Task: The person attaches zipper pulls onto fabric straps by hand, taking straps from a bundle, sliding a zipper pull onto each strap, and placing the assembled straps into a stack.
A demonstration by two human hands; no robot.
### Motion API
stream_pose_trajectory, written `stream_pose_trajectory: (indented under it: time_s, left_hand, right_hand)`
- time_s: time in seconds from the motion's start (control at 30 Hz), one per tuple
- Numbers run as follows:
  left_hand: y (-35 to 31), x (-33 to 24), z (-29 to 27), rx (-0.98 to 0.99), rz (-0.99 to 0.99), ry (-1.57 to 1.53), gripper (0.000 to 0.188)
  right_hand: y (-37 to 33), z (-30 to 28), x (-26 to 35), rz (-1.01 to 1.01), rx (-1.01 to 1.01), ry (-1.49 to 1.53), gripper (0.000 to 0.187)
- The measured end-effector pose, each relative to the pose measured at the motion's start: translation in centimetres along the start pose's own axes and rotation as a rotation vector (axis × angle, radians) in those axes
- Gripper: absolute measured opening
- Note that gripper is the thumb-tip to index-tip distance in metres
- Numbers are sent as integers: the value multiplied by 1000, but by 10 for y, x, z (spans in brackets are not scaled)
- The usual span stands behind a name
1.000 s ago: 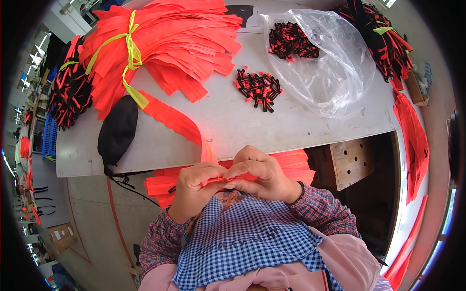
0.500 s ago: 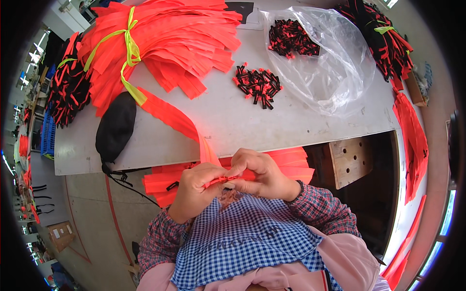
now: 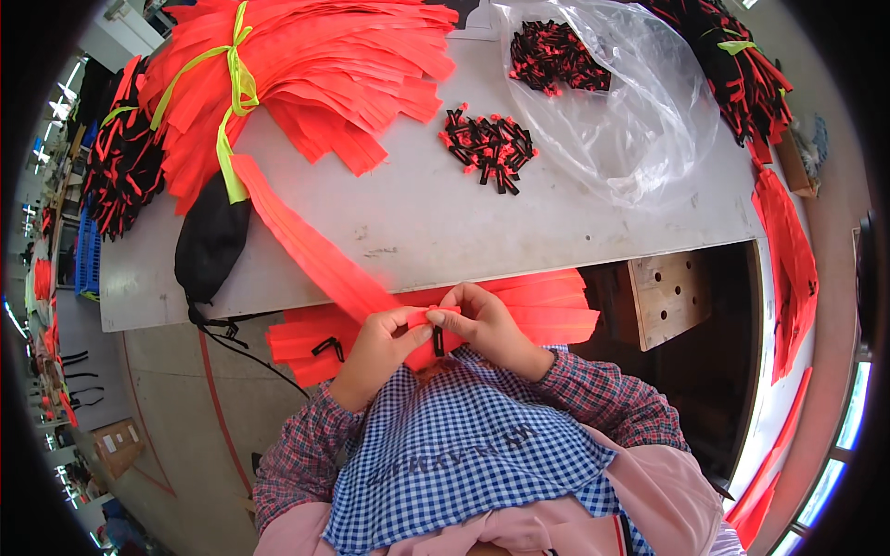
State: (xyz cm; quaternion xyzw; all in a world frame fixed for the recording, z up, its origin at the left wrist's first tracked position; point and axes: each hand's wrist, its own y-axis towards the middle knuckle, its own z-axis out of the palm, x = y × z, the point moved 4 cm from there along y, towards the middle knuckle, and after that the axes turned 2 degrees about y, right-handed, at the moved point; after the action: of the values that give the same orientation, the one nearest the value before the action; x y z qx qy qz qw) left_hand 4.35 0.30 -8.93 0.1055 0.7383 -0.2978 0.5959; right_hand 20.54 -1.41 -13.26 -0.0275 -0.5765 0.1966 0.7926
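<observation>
The left hand (image 3: 373,356) and right hand (image 3: 493,332) pinch one orange tape (image 3: 315,252) between thumbs and fingers, close together just off the worktop's (image 3: 408,236) front edge, seemingly to steady its near end. A black pull (image 3: 438,341) hangs there, below the fingertips. The tape slants back across that edge toward the left side, its far end beside a black pouch (image 3: 213,243). More orange strips (image 3: 547,301) lie beneath the front edge, behind the hands. Farther back, a loose pile of pulls (image 3: 491,148) sits apart from the clear bag (image 3: 640,139), likely for easy picking. At the back left, a yellow-green tie (image 3: 239,83) gathers an orange bundle (image 3: 343,74).
</observation>
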Motion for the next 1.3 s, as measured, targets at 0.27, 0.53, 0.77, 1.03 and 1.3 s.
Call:
stream_pose_trajectory:
  time_s: [0.27,0.53,0.77,1.03,1.3]
  left_hand:
    - [21,80,7,-102,-237,-611,26]
    - [38,99,16,-175,-174,-719,23]
    - [50,110,21,-266,-94,-545,22]
    - [28,78,6,-300,18,-597,22]
    - [13,16,6,-387,274,-329,21]
  right_hand:
    - [9,-9,-33,349,-114,141,29]
    - [22,-21,-68,270,-214,114,22]
    - [24,-17,-80,64,-349,146,23]
    - [15,-5,-34,-73,-235,-230,20]
    - [1,21,21,-83,-214,91,14]
